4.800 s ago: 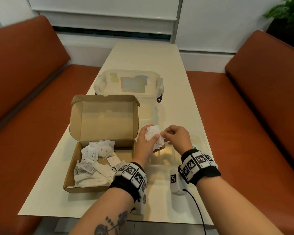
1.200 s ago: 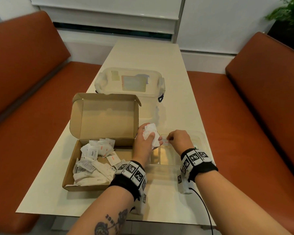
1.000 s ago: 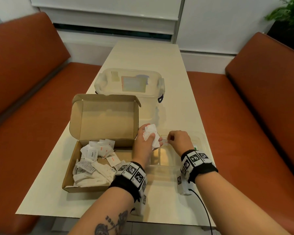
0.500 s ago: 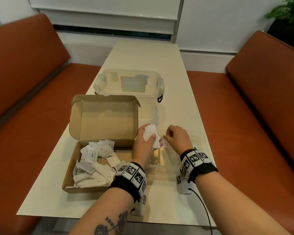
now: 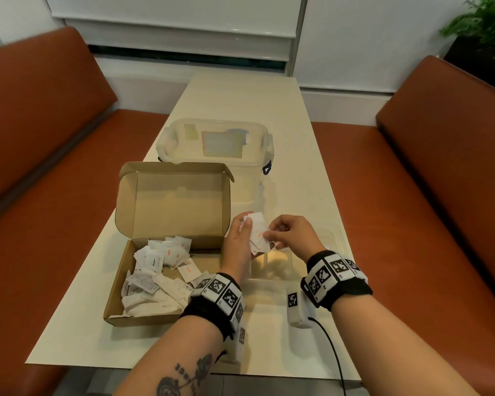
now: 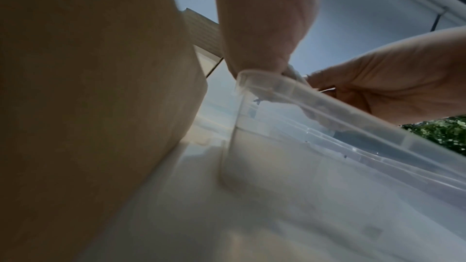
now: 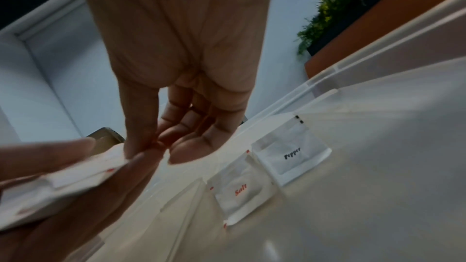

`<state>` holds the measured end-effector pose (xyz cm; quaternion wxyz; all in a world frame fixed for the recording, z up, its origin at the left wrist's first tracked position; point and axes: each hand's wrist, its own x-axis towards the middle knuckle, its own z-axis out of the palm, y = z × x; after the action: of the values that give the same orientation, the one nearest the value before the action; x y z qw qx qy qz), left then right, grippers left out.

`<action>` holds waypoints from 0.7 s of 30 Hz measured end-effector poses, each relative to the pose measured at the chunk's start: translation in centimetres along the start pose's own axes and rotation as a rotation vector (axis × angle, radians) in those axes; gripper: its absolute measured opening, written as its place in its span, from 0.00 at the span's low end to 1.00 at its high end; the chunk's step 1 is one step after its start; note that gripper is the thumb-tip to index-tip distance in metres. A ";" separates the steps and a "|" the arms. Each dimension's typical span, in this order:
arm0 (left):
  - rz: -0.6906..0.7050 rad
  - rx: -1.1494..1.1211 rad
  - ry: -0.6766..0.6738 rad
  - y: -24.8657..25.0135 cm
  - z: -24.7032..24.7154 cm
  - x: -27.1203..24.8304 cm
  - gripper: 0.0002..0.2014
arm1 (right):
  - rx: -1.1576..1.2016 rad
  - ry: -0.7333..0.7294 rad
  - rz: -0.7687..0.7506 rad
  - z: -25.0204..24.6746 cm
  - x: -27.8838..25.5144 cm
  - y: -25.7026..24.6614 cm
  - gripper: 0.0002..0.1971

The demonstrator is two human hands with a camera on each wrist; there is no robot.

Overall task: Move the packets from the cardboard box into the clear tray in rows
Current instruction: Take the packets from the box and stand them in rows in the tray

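My left hand (image 5: 238, 243): holds a small stack of packets (image 5: 257, 233), fingers curled round it, just over the near left corner of the clear tray (image 5: 343, 243).
My right hand (image 5: 293, 235): thumb and finger pinch the top packet's right edge — it is touching the stack, so it is the nearer hand.
Already in the tray: a Salt packet (image 7: 242, 192) and a Pepper packet (image 7: 292, 154), side by side.
Next spot: I think left of Salt — below my hands.
Cardboard box (image 5: 166, 241): left of the tray, many packets inside.
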<state>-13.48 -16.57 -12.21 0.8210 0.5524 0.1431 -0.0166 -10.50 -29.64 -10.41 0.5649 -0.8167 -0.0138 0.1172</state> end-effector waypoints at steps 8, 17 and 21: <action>-0.029 -0.052 -0.081 -0.1 0.0 -0.4 0.20 | 0.063 0.180 -0.010 -0.3 0.1 0.2 0.02; -0.019 -0.052 -0.116 -0.2 -0.1 -0.5 0.24 | 0.088 0.271 -0.015 -1.1 0.4 -0.3 0.03; -0.008 -0.028 -0.099 -0.3 0.0 -0.3 0.26 | 0.138 0.210 0.023 -0.9 0.3 -0.3 0.05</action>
<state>-13.82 -16.69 -12.41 0.8347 0.5388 0.1046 -0.0451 -9.96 -30.31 -9.91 0.6168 -0.7837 0.0632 0.0382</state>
